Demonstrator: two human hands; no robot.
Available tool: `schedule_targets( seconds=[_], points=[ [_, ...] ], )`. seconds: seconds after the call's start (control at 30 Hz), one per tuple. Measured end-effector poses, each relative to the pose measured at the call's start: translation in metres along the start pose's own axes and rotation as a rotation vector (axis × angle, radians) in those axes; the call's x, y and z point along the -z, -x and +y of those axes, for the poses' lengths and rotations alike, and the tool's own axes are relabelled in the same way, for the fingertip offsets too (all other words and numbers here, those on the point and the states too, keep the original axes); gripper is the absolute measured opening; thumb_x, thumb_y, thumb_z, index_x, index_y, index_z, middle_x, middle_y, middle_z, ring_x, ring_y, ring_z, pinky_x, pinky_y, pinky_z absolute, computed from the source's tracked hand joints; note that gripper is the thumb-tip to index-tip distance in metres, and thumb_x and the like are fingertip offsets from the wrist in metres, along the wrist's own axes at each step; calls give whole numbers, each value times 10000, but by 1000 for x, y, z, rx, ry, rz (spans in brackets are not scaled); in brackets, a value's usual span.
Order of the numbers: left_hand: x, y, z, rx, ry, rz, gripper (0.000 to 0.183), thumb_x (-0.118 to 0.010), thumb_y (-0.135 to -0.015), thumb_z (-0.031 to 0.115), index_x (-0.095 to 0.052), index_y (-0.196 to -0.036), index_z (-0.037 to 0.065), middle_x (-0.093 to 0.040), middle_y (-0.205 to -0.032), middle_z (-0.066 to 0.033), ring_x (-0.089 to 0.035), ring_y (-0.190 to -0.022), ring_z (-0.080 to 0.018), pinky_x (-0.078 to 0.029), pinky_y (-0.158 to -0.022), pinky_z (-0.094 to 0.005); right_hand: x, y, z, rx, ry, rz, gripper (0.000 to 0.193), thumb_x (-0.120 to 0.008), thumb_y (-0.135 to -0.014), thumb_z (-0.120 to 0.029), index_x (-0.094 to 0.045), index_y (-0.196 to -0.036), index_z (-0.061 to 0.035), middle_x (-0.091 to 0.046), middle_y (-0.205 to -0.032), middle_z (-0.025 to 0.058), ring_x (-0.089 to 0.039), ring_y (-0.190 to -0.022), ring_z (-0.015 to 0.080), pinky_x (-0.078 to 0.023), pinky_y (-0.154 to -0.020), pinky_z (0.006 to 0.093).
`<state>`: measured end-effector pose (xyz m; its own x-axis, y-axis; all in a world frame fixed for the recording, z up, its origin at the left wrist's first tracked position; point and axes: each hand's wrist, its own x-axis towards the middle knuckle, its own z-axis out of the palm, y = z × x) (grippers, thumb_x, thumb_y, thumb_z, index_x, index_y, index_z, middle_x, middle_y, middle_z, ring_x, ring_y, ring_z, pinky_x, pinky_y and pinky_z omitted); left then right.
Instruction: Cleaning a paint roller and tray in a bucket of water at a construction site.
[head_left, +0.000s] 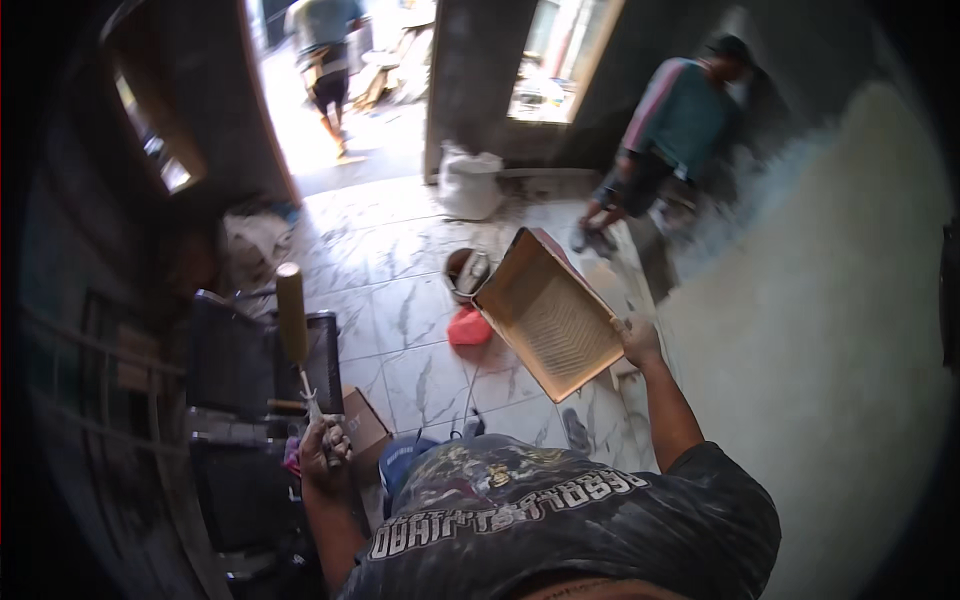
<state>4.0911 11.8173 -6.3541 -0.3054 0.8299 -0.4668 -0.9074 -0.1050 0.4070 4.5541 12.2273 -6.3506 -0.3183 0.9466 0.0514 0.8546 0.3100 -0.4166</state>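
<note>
My left hand (pixel 325 446) is wrapped round the handle of a paint roller (pixel 290 312), whose long cream-coloured sleeve points up and away from me. At the right, my right hand (pixel 640 342) grips the near right rim of a paint tray (pixel 548 325). The tray is tilted, with its ribbed tan inside facing me; whether any paint lies in it I cannot tell. Beyond its left corner, a bucket (pixel 458 272) stands on the tiled floor, with something pale inside. A red item (pixel 469 328) lies just in front of the bucket.
Black chairs (pixel 232 352) and a cardboard box (pixel 366 432) stand at my left. A white sack (pixel 468 183) sits by the doorway. One person (pixel 680 120) bends near the right wall (pixel 820 330), partly coated pale; another person (pixel 325 50) is outside the door.
</note>
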Motion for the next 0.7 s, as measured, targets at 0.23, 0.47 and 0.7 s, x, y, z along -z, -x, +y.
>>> schedule_targets(
  seconds=[0.23, 0.47, 0.7],
  points=[
    [-47, -175, 101, -209, -301, 395, 188, -609, -922, 243, -469, -918, 116, -472, -607, 33, -494, -431, -72, -441, -381, -232, -187, -326, -160, 208, -204, -54, 559, -550, -898, -528, -591, -773, 15, -587, -709, 231, -597, -684, 378, -436, -618, 441],
    [-93, -459, 308, -185, -479, 485, 246, -646, -897, 263, -448, -895, 117, -470, -605, 28, -467, -430, -69, -412, -383, -234, -297, -590, -317, 46, -394, -74, 561, -491, -925, -539, -586, -809, 1, -597, -744, 240, -594, -736, 424, -448, -649, 454],
    [-181, -740, 479, -103, -473, 427, 243, -652, -885, 268, -462, -911, 118, -489, -627, 14, -481, -442, -94, -428, -400, -248, -340, -820, -397, -95, -443, 29, 534, -535, -918, -513, -585, -797, 4, -579, -697, 216, -583, -672, 347, -449, -638, 426]
  ],
)
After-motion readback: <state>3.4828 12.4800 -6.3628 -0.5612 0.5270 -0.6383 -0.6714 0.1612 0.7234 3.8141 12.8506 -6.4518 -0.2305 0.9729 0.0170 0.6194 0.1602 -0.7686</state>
